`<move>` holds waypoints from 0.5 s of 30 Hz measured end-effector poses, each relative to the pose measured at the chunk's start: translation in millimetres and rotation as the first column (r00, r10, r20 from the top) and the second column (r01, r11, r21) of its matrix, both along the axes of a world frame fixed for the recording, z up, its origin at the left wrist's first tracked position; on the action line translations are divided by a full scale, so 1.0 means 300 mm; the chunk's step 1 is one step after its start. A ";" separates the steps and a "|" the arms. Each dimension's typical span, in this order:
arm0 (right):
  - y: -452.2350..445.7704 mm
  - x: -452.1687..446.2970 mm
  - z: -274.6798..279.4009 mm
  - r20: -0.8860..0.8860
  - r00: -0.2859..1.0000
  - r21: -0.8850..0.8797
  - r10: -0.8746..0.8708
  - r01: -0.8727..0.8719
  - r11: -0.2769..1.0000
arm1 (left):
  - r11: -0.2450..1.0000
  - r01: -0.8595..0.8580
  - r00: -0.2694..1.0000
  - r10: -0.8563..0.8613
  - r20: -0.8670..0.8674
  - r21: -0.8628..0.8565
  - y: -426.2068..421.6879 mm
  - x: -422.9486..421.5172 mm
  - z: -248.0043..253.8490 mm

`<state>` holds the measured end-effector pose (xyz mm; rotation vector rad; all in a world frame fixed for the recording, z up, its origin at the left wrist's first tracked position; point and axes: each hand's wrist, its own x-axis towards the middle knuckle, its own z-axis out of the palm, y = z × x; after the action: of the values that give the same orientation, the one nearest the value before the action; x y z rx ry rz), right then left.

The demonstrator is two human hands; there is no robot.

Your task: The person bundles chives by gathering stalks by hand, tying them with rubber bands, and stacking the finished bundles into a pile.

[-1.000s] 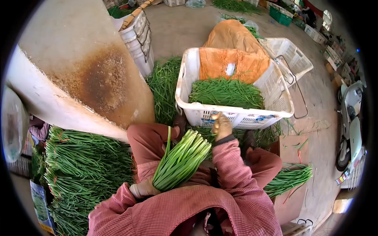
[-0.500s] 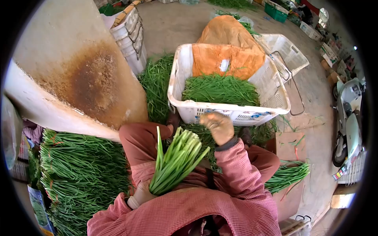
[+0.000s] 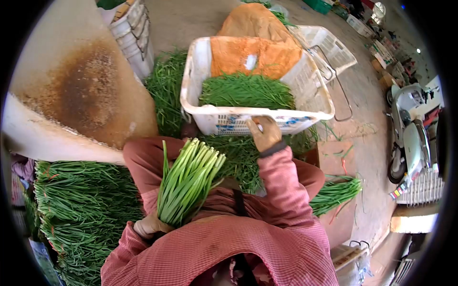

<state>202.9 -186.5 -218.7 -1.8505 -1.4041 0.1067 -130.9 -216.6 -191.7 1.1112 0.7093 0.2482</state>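
Note:
My left hand (image 3: pixel 153 224) is closed around the lower part of a bunch of green chives (image 3: pixel 191 183), which stands tilted over my lap with its pale cut ends up. My right hand (image 3: pixel 265 133) is in front of the near wall of a white plastic crate (image 3: pixel 210 110), just below its rim. Its fingers are curled, with a small pale patch between them; whether they grip anything is hidden. Inside the crate lies a layer of loose chives (image 3: pixel 248 91), with an orange sack (image 3: pixel 262 55) draped over the far wall.
Tied chive bundles (image 3: pixel 90 205) are stacked at my left, below a stained pale slab (image 3: pixel 86 95). One more chive bundle (image 3: pixel 336 195) rests on a board at my right. Loose leaves (image 3: pixel 238 159) cover the floor before me. A scooter (image 3: pixel 415 138) stands at the far right.
My right hand has moved forward to the crate's near wall. The left hand still holds the chives, now more upright. The whole view has shifted, so the surroundings sit further up and left.

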 end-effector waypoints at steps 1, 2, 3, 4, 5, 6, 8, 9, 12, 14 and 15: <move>-0.034 0.009 -0.075 -0.077 0.997 -0.014 -0.007 0.006 1.000 | 0.999 0.038 0.999 -0.038 -0.009 -0.007 0.011 -0.021 -0.005; -0.065 0.011 -0.185 -0.409 0.911 0.011 0.053 -0.053 0.999 | 0.997 0.075 0.997 -0.075 -0.015 -0.018 0.026 -0.041 -0.015; -0.096 -0.005 -0.276 -0.690 0.716 0.050 0.107 -0.101 0.994 | 0.994 0.105 0.994 -0.106 -0.024 -0.025 0.036 -0.060 -0.022; -0.131 -0.044 -0.315 -0.862 0.507 -0.072 0.026 -0.174 0.982 | 0.992 0.126 0.992 -0.126 -0.030 -0.030 0.043 -0.073 -0.026; -0.166 -0.085 -0.339 -0.958 0.271 -0.172 -0.096 -0.273 0.946 | 0.989 0.142 0.989 -0.143 -0.036 -0.036 0.050 -0.080 -0.032; -0.184 -0.161 -0.350 -0.972 0.090 -0.232 -0.215 -0.271 0.934 | 0.986 0.160 0.986 -0.161 -0.036 -0.042 0.051 -0.085 -0.039; -0.186 -0.285 -0.303 -0.933 -0.200 -0.214 -0.300 -0.362 0.907 | 0.982 0.185 0.982 -0.187 -0.043 -0.045 0.058 -0.087 -0.046; -0.190 -0.315 -0.255 -0.911 -0.306 -0.125 -0.276 -0.434 0.892 | 0.980 0.195 0.979 -0.197 -0.046 -0.044 0.060 -0.087 -0.048; -0.132 -0.318 -0.249 -0.984 -0.144 0.143 0.108 -0.256 0.956 | 0.975 0.216 0.974 -0.218 -0.056 -0.044 0.063 -0.087 -0.052; -0.109 -0.298 -0.121 -0.789 0.559 0.260 0.253 -0.070 0.963 | 0.974 0.222 0.973 -0.224 -0.061 -0.043 0.059 -0.087 -0.058; -0.120 -0.274 -0.039 -0.562 0.807 0.260 0.181 -0.035 0.965 | 0.974 0.223 0.972 -0.226 -0.061 -0.044 0.055 -0.087 -0.060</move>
<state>120.6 -222.6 -230.5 -1.3680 -1.0280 0.5021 -157.1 -200.2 -209.7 1.1582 0.6372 0.0057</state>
